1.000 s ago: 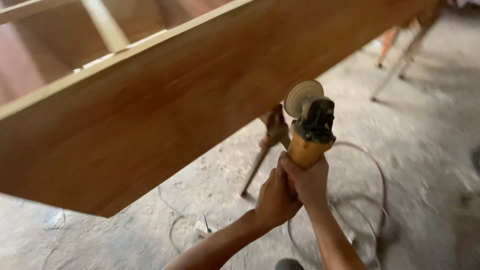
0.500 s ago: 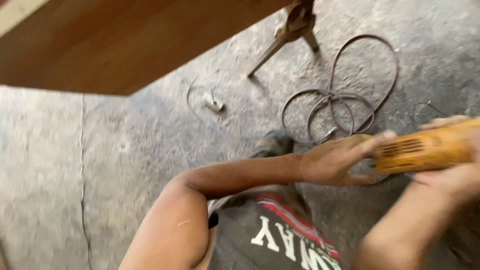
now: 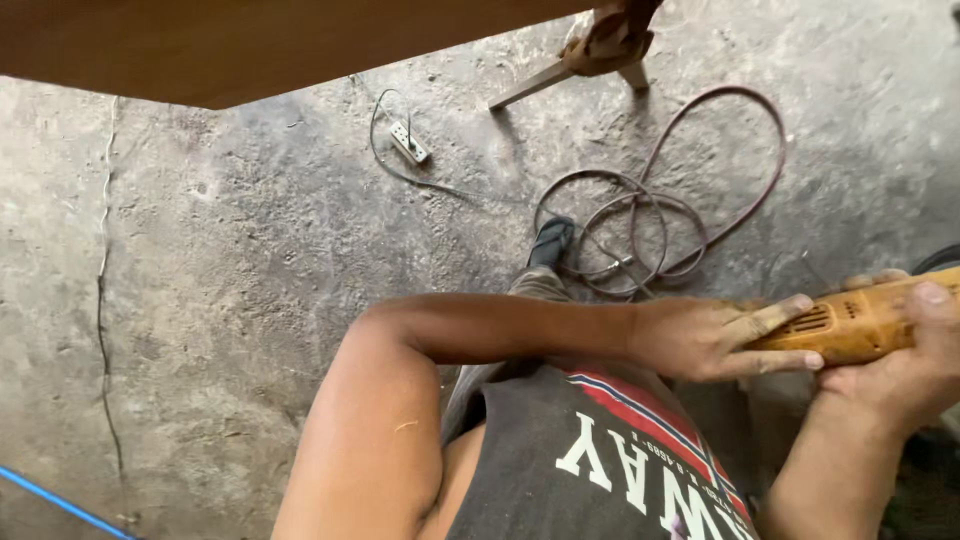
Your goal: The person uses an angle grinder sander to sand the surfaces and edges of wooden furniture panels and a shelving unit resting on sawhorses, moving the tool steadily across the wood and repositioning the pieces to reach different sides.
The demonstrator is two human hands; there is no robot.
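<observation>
Grinder lowered and pulled in close since a second ago: then held up toward the underside of the wooden panel with the disc showing, now a yellow grinder body (image 3: pixel 868 322) lying roughly level at the right edge, near the torso, disc end out of frame. View tipped down too, so floor and own shirt fill the shot. Reads as a break from work on the panel, tool drawn off the wood and being re-gripped or checked.

Left hand (image 3: pixel 712 338) laid along the grinder's near side, fingers stretched out flat against the vented casing, not wrapped. Right hand (image 3: pixel 905 365) closed around the body from below, thumb on top, carrying the weight.

Wooden panel (image 3: pixel 270 45) now only a strip at far top left, well apart from the tool. Coiled reddish cable (image 3: pixel 660 215) on the concrete floor (image 3: pixel 220 280) far of the hands, a white socket strip (image 3: pixel 409 142) left of it, a wooden trestle leg (image 3: pixel 560 75) at far top. Thin blue line (image 3: pixel 60 505) near left corner.
</observation>
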